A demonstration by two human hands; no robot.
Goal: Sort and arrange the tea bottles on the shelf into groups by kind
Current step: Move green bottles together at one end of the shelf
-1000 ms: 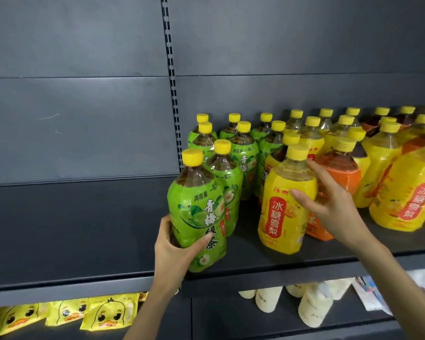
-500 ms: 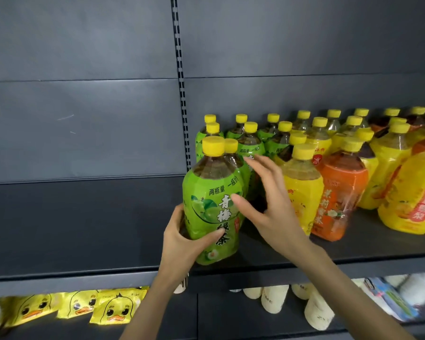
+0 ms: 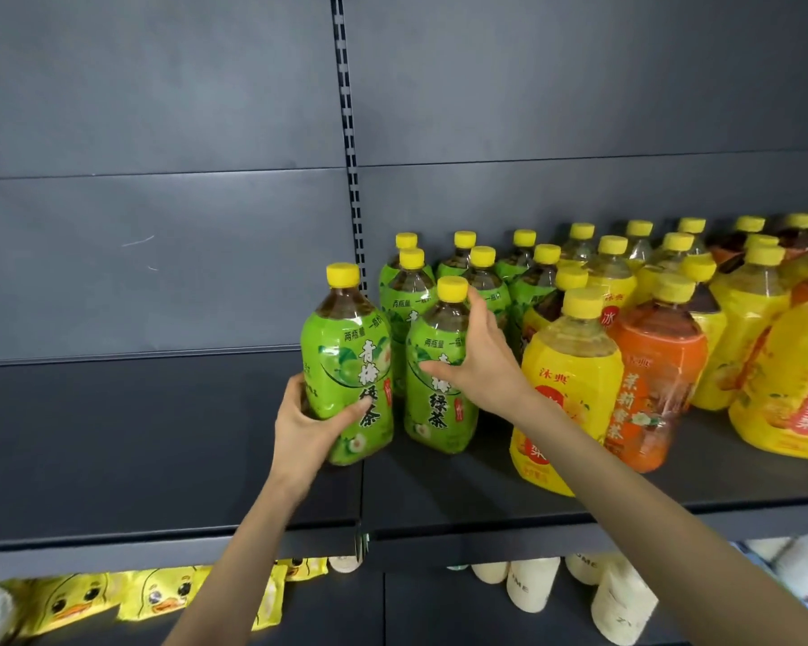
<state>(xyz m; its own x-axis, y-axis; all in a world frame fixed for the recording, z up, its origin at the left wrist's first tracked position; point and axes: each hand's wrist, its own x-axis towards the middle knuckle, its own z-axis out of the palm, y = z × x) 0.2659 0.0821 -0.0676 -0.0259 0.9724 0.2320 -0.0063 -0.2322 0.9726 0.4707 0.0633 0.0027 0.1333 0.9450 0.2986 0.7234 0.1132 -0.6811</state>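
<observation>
Green-labelled plastic tea bottle with a yellow cap [image 3: 346,366] sits at the dark metal shelf's [image 3: 439,501] front lip, left hand [image 3: 306,424] wrapped around its base. Right hand [image 3: 479,361] is closed around a second green tea bottle [image 3: 439,370] just beside it. Honestly, that left one could tip off the edge if nudged. Behind them, more green bottles [image 3: 411,291]; to the right, yellow [image 3: 570,384] and orange [image 3: 658,380] ones, all holding dark tea.
</observation>
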